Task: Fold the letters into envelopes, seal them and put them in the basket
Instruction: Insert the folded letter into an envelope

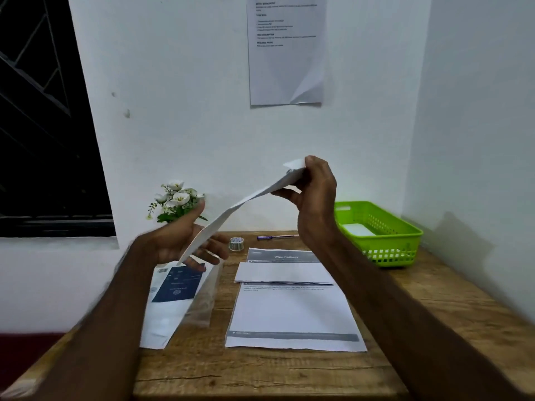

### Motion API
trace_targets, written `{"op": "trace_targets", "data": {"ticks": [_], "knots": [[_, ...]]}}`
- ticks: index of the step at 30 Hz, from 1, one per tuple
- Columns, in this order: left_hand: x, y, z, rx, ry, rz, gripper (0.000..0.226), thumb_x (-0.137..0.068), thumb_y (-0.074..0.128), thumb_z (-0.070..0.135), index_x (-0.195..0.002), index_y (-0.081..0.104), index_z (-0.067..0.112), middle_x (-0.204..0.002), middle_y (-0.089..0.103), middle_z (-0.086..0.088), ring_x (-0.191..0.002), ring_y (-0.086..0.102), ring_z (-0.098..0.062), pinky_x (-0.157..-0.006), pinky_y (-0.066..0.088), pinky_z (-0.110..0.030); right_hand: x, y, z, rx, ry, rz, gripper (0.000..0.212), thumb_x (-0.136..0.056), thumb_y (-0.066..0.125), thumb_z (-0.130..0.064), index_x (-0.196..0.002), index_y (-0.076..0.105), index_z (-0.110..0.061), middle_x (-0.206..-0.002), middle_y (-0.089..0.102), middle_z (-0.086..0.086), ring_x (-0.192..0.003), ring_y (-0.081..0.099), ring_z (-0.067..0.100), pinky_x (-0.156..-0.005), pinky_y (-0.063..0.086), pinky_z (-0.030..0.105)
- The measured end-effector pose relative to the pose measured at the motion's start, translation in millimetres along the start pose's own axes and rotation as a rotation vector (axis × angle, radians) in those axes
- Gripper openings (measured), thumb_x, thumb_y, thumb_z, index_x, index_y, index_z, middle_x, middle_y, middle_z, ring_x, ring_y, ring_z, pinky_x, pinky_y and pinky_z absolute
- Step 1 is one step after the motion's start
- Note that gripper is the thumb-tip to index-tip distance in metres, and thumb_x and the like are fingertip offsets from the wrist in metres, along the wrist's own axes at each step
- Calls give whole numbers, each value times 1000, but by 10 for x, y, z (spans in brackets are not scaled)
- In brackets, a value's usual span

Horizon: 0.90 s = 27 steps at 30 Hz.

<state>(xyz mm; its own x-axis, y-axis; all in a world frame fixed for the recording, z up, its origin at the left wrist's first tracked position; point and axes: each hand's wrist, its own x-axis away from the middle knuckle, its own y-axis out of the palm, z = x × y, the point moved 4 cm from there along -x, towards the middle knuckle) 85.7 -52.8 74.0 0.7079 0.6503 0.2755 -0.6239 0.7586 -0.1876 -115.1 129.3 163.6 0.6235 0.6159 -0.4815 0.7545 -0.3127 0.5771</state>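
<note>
Envelope (246, 202) hangs in the air between both hands, its long axis slanting from low left to high right, well above the counter (434, 299). Right hand (314, 195) pinches the upper end between thumb and curled fingers; left hand (185, 238), blurred, cradles the lower end with thumb above and fingers below, seemingly gripping it. Whether a letter is already inside cannot be told. Basket (382, 227) stands to the right and beyond the right hand, well apart from the envelope, so the right hand is the nearer one for a drop; something white already lies in it. Below the hands a printed letter (292, 311) lies flat, headed "Wipe Railings", with another envelope (283, 272) across its upper part. Left of it lies a packet (173, 296) with a dark blue label too blurred to read. Tape roll (236, 243) and pen (276, 236) sit near the wall. Wall notice (286, 50) text is too small to read.
</note>
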Motion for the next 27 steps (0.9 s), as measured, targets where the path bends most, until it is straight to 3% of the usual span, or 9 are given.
{"op": "trace_targets", "data": {"ticks": [2,4,8,10,13,16,20,23,27], "knots": [[-13,-22,14,107,30,-79,109,-84,23,88,-131,63,-2,-121,67,-26,-96,71,-32,-68,62,-41,-91,-139,133,17,1,52,14,-104,43,-12,-98,55,-9,-97,51,17,-74,62,22,-60,60,45],[-20,21,16,108,80,-67,100,-82,41,84,-129,65,-1,-117,69,-24,-92,72,-28,-63,62,-38,-155,-251,243,17,24,89,15,-102,44,-12,-93,55,-11,-96,49,22,-75,59,28,-54,57,39],[-126,-26,-48,136,203,81,94,-50,97,51,-126,67,4,-114,74,-17,-87,76,-20,-64,62,-34,-190,-357,421,42,147,113,11,-93,52,-11,-84,58,-14,-71,61,12,-67,57,25,-58,50,28],[-186,-128,-68,263,236,193,67,-68,90,31,-124,67,4,-123,71,-17,-90,76,-22,-76,64,-38,-207,-413,541,159,230,112,5,-90,59,-17,-87,60,-15,-76,67,7,-69,58,24,-66,48,32],[-179,-246,-79,339,271,392,45,-79,80,25,-118,68,6,-120,72,-18,-96,72,-31,-87,59,-45,-185,-551,727,416,470,15,18,-87,68,-25,-94,64,-9,-80,62,10,-74,59,28,-64,48,34],[-105,-291,-73,316,309,573,25,-86,79,22,-104,67,8,-107,72,-15,-82,69,-27,-75,57,-39,-75,-609,832,574,666,-169,18,-86,71,-13,-99,66,-1,-85,65,14,-72,66,30,-62,58,36],[-99,-359,-98,117,365,814,28,-86,80,21,-107,69,6,-98,68,-12,-67,61,-18,-57,46,-26,-39,-623,910,598,751,-238,10,-90,60,9,-101,62,8,-89,70,20,-67,71,30,-57,63,42],[-132,-467,-144,-29,359,887,35,-84,82,25,-107,74,1,-100,72,-15,-72,63,-23,-63,50,-28,-59,-664,890,654,791,-271,6,-95,55,7,-96,60,11,-70,72,17,-59,72,29,-66,64,42],[-156,-537,-185,-359,262,961,29,-84,79,40,-93,76,13,-94,75,-12,-85,69,-32,-78,54,-41,-43,-729,910,745,833,-333,11,-99,57,-1,-97,61,9,-67,73,17,-63,75,28,-67,64,37]]}}
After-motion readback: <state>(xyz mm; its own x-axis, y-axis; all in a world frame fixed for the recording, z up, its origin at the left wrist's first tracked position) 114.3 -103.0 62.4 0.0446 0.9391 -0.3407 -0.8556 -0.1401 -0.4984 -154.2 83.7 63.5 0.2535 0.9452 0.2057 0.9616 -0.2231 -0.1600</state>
